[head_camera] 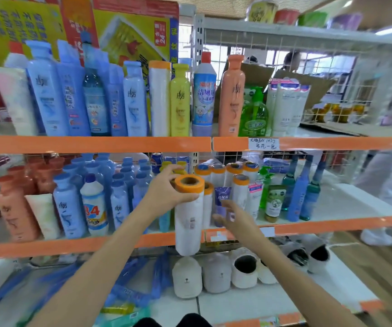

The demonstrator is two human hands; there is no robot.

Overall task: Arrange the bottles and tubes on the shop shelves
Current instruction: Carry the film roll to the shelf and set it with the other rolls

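The left hand [166, 188] has its grip curled round the top of a white roll [189, 215], thumb and fingers pressed on the orange ring at its end, holding it upright in front of the orange edge of the middle shelf [91, 245]. The roll is a cylinder wrapped in thin, crinkled white film, with a hollow cardboard-like core showing at the top. The right hand [231, 217] reaches toward a small purple tube [222, 204] standing on that shelf, its grip loosely spread; whether the fingertips touch the tube cannot be told.

Behind the held roll stand six more rolls [233, 175] of the same kind, orange-capped and upright, close together. To their right are a green pump bottle [264, 187], a squat green-labelled tube [274, 201] and three tall slim bottles [302, 187] in blue and teal. Left of the hands, smooth glossy plastic blue bottles [68, 204] crowd the shelf beside a white bleach bottle [94, 206] and matte orange bottles [15, 206]. On the upper shelf [96, 143], a row of tall bottles includes one yellow bottle [179, 100] and one orange bottle [232, 95].
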